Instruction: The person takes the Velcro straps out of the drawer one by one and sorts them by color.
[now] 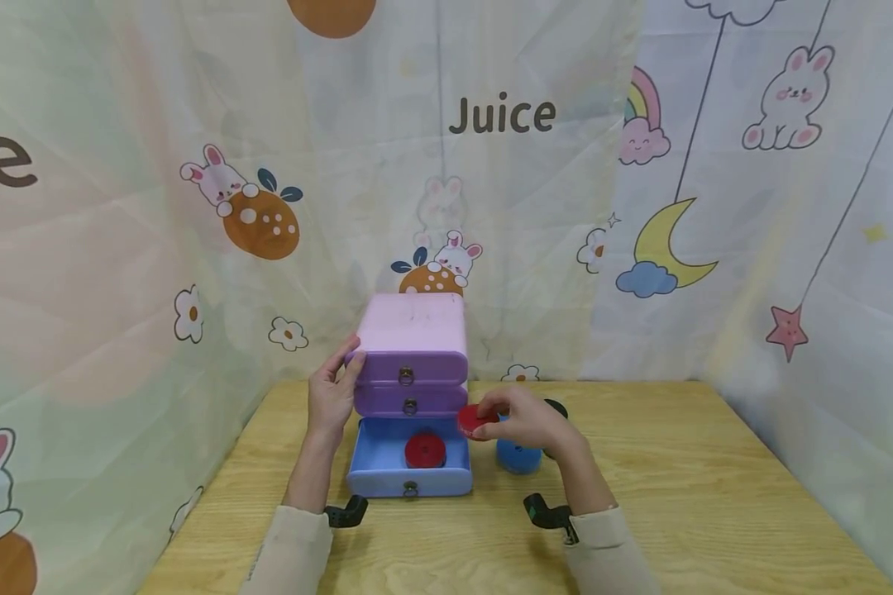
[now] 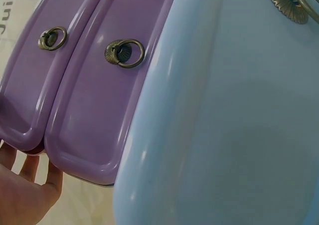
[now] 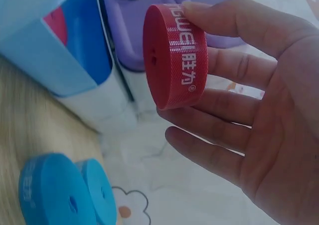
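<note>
My right hand pinches a red roll of tape, just right of the small drawer cabinet. White lettering runs along the roll's rim in the right wrist view. Below, the blue bottom drawer is pulled out, with another red roll lying flat inside it. The two purple drawers above are closed. At the cabinet's left side, my left hand rests its fingers and thumb against the edge of the purple drawers.
Blue rolls sit on the wooden table right of the drawer, partly under my right hand. A black object shows behind that hand. Printed curtains close off the back and sides.
</note>
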`<action>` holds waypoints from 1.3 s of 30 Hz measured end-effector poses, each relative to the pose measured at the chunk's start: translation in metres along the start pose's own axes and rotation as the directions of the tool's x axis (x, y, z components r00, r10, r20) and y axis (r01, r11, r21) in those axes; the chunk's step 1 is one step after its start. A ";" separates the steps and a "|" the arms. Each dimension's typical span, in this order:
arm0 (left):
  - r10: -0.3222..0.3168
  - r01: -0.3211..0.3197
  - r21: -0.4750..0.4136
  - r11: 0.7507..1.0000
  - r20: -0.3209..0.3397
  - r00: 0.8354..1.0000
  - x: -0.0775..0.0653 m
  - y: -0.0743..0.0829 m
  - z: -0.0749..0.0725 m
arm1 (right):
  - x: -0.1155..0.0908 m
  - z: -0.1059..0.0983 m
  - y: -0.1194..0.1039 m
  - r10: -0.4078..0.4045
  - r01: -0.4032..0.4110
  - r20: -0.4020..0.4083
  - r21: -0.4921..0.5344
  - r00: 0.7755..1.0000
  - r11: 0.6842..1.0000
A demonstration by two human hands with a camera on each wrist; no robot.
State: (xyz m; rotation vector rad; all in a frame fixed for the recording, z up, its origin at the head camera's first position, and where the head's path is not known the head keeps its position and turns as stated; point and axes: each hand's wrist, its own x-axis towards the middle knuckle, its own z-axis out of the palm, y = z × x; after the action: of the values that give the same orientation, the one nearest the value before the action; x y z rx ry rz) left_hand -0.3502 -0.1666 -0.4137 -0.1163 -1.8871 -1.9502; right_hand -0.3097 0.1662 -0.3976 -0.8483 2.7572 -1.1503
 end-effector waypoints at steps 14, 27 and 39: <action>0.002 -0.002 -0.009 1.000 0.001 1.000 -0.002 -0.001 -0.001 | -0.006 -0.009 0.035 0.099 -0.128 -0.286 -0.084 0.953 0.988; 0.003 -0.003 -0.021 1.000 -0.001 1.000 0.001 -0.001 0.000 | -0.011 -0.015 0.065 0.181 -0.211 -0.380 -0.040 0.907 0.977; -0.048 0.048 -0.011 0.999 0.008 0.999 -0.001 0.003 -0.001 | -0.016 -0.014 0.099 0.260 -0.298 -0.497 0.004 0.828 0.955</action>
State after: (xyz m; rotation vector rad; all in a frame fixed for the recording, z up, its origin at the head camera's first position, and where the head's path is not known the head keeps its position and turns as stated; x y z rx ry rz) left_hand -0.3483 -0.1672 -0.4112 -0.0830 -1.9008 -1.9951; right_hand -0.3463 0.2401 -0.4562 -0.1332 3.1896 -1.3655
